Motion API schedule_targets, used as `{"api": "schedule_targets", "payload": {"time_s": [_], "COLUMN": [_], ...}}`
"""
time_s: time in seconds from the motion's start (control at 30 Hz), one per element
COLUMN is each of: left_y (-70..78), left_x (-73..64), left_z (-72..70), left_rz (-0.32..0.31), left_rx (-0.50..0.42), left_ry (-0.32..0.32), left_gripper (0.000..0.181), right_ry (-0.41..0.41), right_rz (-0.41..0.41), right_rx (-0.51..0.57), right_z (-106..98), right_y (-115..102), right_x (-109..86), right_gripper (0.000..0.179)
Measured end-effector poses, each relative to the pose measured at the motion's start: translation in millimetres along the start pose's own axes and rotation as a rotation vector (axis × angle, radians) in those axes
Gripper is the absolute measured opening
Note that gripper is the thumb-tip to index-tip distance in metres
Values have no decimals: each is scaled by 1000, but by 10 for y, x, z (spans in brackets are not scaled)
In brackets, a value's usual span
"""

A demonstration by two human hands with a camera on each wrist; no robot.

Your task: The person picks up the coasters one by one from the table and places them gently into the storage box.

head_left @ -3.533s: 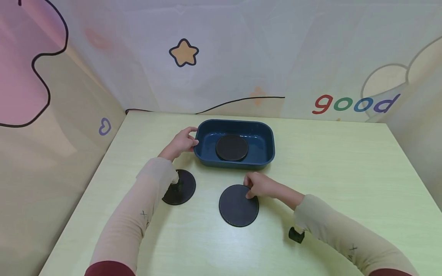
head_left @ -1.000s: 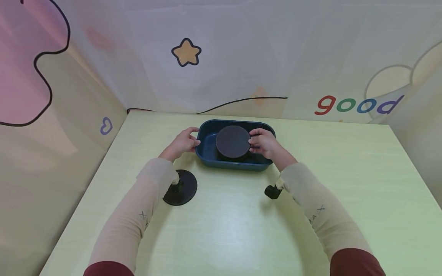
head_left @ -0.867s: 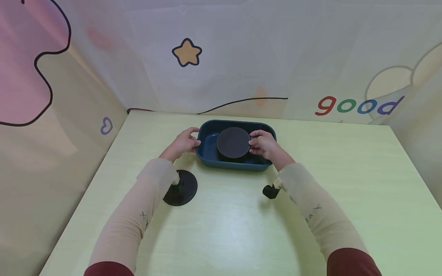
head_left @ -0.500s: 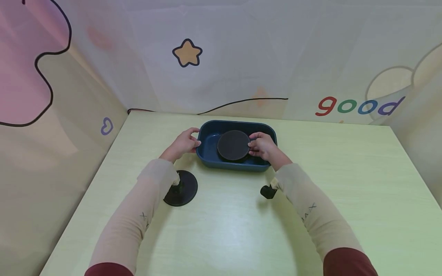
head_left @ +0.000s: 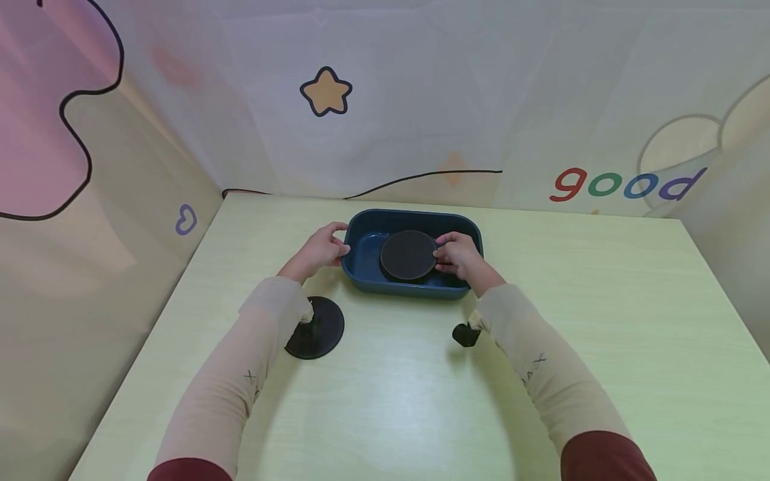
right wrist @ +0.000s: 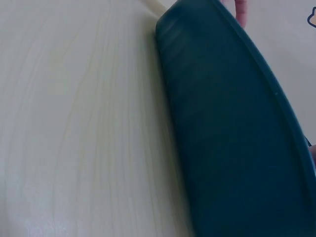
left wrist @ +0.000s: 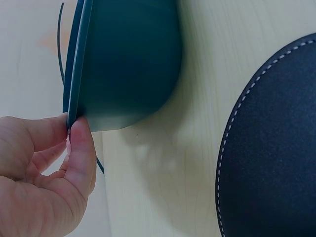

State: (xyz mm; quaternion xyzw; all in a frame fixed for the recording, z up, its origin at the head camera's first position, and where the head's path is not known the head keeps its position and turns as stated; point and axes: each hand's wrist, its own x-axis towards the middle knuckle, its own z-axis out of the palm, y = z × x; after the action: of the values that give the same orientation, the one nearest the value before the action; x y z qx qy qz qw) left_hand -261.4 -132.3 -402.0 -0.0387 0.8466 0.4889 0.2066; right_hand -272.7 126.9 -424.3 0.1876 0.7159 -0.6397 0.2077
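My left hand (head_left: 321,247) pinches the left rim of a dark blue rectangular basin (head_left: 363,259); thumb and fingers meet at that rim (left wrist: 79,64) in the left wrist view. Inside the basin lies a round black coaster (head_left: 408,255), with what looks like another beneath it. My right hand (head_left: 460,255) reaches over the basin's right side and grips this coaster by its right edge. Another black coaster (head_left: 325,334), stitched in white near its edge, lies on the table below my left wrist, partly hidden by the sleeve. The basin's wall hides most of my right hand in the right wrist view.
The pale wooden table (head_left: 385,401) carries everything. Behind it stands a printed cloth backdrop (head_left: 409,107), with side cloths at left and right. A black wrist camera (head_left: 466,335) hangs beneath my right sleeve.
My right hand has picked up a coaster from the table in front of the basin and brought it inside. Over the last second it has lowered it slightly. My left hand has stayed at the rim.
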Motion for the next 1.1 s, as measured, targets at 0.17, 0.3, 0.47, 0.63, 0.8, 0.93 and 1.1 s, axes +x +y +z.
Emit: {"api": "schedule_targets", "payload": {"time_s": [0.17,0.3,0.47,0.63,0.8,0.93,1.1], "left_y": [6,8,4,8,18,12,-8], "left_x": [-4,-7,-8,-7,-10,-9,2], "left_z": [2,2,8,11,12,10,-2], "left_rz": [-3,0,12,9,5,11,23], "left_rx": [9,12,10,9,9,11,21], "left_ry": [3,4,1,4,1,-7,-16], "left_gripper": [50,50,50,50,50,50,50], "right_ry": [35,53,81,94,64,26,-65], "right_rz": [-8,-9,-20,-49,-98,-133,-182], "right_rx": [-62,-91,-132,-161,-232,-288,-369], "right_z": [11,24,30,34,32,23,10], "right_y": [12,14,6,-19,-70,-98,-124], "right_x": [24,30,14,-18,-89,-154,-249], "right_gripper": [22,24,23,24,26,26,32]}}
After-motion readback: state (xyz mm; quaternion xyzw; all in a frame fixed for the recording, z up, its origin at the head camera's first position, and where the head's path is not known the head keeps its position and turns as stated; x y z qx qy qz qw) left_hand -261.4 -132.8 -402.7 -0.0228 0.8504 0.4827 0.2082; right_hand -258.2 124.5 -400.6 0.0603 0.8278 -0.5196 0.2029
